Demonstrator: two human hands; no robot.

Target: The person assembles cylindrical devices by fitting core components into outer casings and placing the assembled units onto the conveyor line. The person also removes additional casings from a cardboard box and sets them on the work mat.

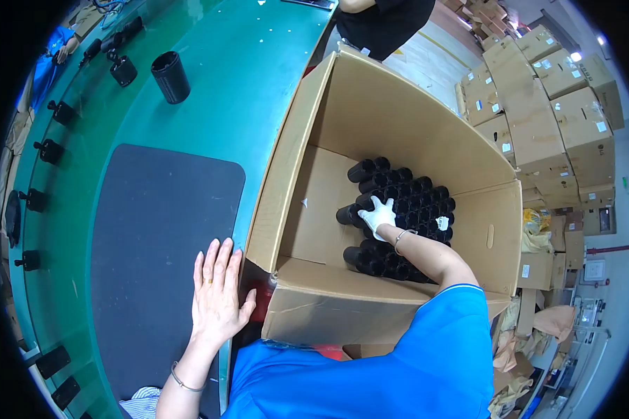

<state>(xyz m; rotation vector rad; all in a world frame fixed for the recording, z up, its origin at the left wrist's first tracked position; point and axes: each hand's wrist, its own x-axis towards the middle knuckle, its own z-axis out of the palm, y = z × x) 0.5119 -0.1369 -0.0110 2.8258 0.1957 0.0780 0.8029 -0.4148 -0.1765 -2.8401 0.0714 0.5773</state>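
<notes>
My left hand (220, 293) is bare and lies flat at the edge of the dark mat (164, 258), fingers stretched out and holding nothing. In a white glove, my right hand (379, 215) reaches down into the large cardboard box (391, 112). Its fingers and thumb are bent around a black cylinder (365, 201) at the left side of the pile; the exact contact is partly hidden. Several more black cylinders (416, 202) are packed together on the box bottom, some lying with their ends toward the left. A white scrap (442, 223) lies on them.
On the green table (217, 105) a black hollow cylinder (171, 77) stands upright. Several small black parts (49, 150) line the green strip at the left. A person in black (384, 28) is behind the box. Stacked cartons (524, 105) fill the right background.
</notes>
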